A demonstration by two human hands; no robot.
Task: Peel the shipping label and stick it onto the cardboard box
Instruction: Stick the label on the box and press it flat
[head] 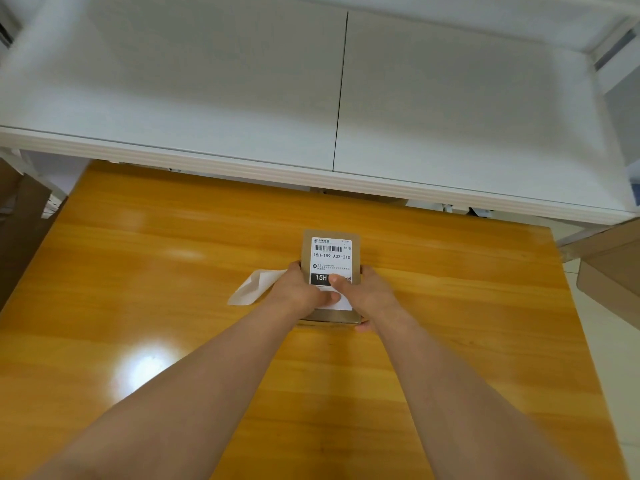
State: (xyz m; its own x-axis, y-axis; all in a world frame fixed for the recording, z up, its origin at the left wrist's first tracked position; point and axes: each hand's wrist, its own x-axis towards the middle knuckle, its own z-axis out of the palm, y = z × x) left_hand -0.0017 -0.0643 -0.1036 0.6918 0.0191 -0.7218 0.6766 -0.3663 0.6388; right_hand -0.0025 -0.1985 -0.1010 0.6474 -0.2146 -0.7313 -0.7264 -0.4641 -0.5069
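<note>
Cardboard box (307, 249) sits flat on wooden table (166, 271), between the grips: left hand (300, 292) and right hand (367, 293) curl round its side edges, thumbs pressing shipping label (331, 255) on top. Backing paper (250, 289) lies just outside left hand.

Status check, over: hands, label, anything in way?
Thumbs of left hand and right hand press shipping label; fingers grip cardboard box sides. Label on box top. Loose backing paper left of box, clear.
</note>
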